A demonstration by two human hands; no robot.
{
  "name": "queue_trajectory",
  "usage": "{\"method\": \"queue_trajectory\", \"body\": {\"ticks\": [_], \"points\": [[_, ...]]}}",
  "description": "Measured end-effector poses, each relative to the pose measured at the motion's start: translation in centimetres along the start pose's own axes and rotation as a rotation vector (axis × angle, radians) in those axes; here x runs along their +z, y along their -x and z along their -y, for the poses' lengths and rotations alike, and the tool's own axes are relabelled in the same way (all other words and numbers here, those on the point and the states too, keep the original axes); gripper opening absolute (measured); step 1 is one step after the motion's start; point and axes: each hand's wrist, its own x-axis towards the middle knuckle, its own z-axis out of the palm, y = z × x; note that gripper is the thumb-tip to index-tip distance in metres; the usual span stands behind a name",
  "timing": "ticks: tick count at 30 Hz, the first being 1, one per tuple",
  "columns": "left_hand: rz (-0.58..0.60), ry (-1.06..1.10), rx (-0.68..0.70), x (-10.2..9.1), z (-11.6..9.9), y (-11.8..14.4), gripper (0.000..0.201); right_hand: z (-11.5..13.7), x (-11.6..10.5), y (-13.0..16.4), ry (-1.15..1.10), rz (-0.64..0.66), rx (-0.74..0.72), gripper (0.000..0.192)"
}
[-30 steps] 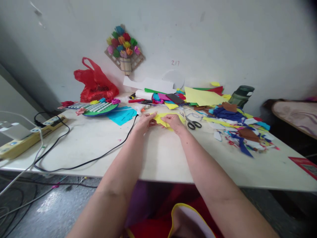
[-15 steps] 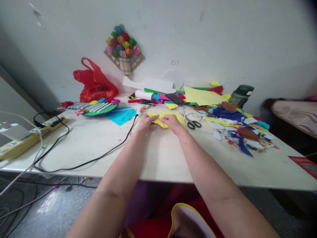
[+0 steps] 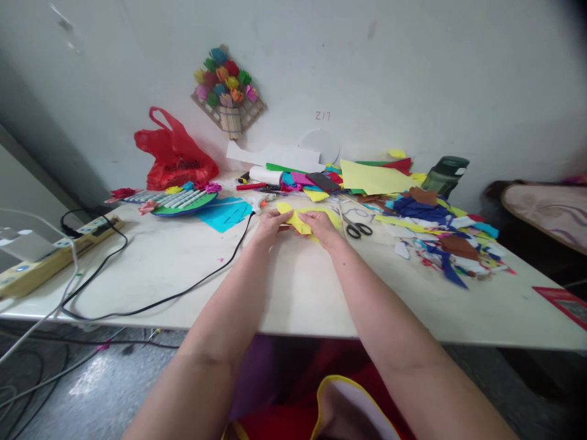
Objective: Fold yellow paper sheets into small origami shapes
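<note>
Just above the middle of the frame, both hands meet over a small folded piece of yellow paper [image 3: 297, 221] on the pale tabletop [image 3: 293, 287]. The left hand [image 3: 269, 225] pinches the paper's left edge, fingers curled closed on it. The right hand [image 3: 321, 226] has its fingertips closed on the right side, thumb against the sheet. The paper is lifted slightly at its left corner, while the rest of it rests on the table under the fingers.

Just right of the right hand lie black-handled scissors [image 3: 358, 228]. Further right, a loose heap of coloured paper scraps [image 3: 440, 238], blue, brown, white and red, spreads toward the right of the frame. Behind it stands a dark green bottle [image 3: 446, 175], beside a large sheet of yellow paper [image 3: 373, 178].

Left of the hands lies a turquoise paper sheet [image 3: 224, 212], and a black cable [image 3: 183, 293] runs from near the left hand across the table to the left edge. A red plastic bag [image 3: 177, 156] sits against the wall in the upper left, with a yellow power strip [image 3: 50, 256] at the far left. A bunch of coloured paper flowers [image 3: 225, 82] hangs on the wall at upper centre.
</note>
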Motion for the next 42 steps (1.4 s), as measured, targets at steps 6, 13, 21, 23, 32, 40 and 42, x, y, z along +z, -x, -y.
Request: {"method": "queue_trajectory", "body": {"ticks": [6, 13, 21, 23, 32, 40, 42], "points": [[-0.060, -0.014, 0.006, -0.7, 0.0, -0.3, 0.036, 0.2, -0.6, 0.0, 0.011, 0.030, 0.061, 0.025], [-0.119, 0.025, 0.012, -1.1, 0.0, -0.6, 0.035, 0.0, -0.5, -0.1, 0.121, 0.024, 0.091, 0.018], [-0.140, 0.019, 0.021, -1.1, -0.1, -0.6, 0.037, 0.3, -0.4, 0.0, 0.124, -0.004, 0.053, 0.017], [-0.130, 0.012, 0.015, -1.0, 0.0, -0.5, 0.036, 0.4, -0.4, 0.1, 0.104, 0.014, 0.055, 0.018], [-0.048, -0.014, -0.009, 0.5, 0.3, 0.0, 0.031, -0.1, 0.1, 0.1, 0.107, -0.029, 0.050, 0.022], [-0.064, 0.069, 0.022, -0.1, 0.4, -0.3, 0.032, -0.2, -0.2, 0.0, 0.099, 0.023, 0.028, 0.022], [-0.063, 0.081, 0.023, -0.2, 0.3, -0.3, 0.032, -0.2, -0.3, 0.0, 0.098, 0.045, 0.026, 0.024]]}}
